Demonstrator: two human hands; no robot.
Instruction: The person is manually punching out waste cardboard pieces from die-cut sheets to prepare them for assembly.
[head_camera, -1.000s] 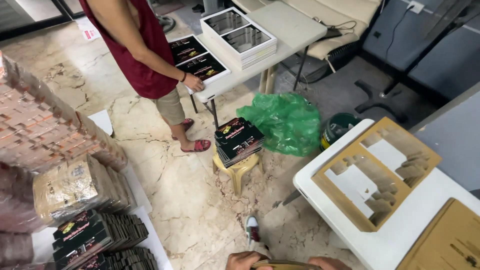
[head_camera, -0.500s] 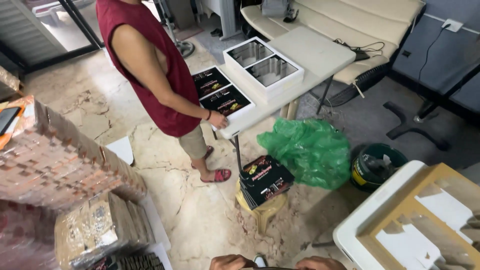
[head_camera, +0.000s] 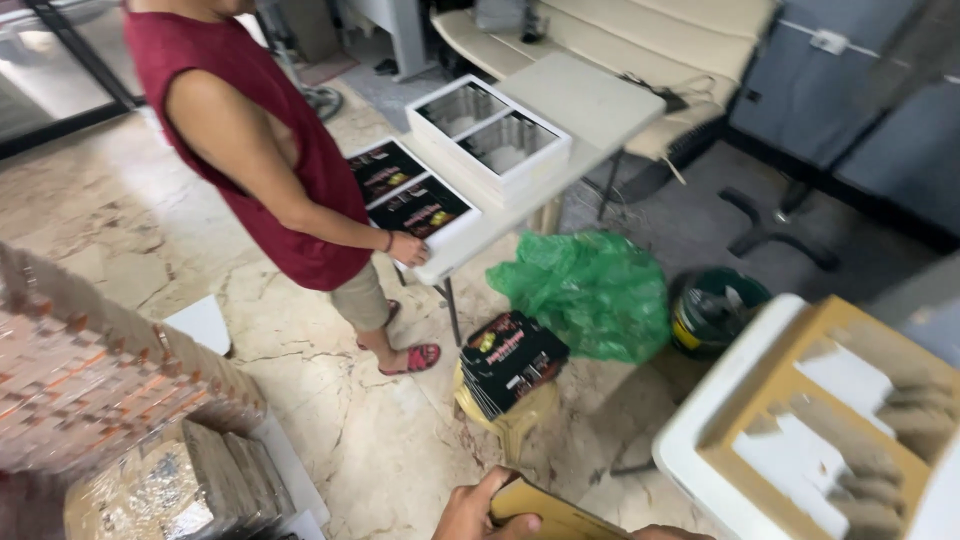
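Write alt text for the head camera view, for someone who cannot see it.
At the bottom edge, the wearer's left hand and right hand grip a tan cardboard piece. Ahead, a person in a red sleeveless shirt rests a hand on a white folding table bearing flat black boxes, beside a green plastic bag on the marble floor.

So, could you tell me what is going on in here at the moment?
The camera wearer's left hand grips a flat tan cardboard piece at the frame's bottom edge; the right hand barely shows. A co-worker in a red sleeveless shirt rests a hand on black printed boxes on a folding table. More black boxes sit stacked on a yellow stool.
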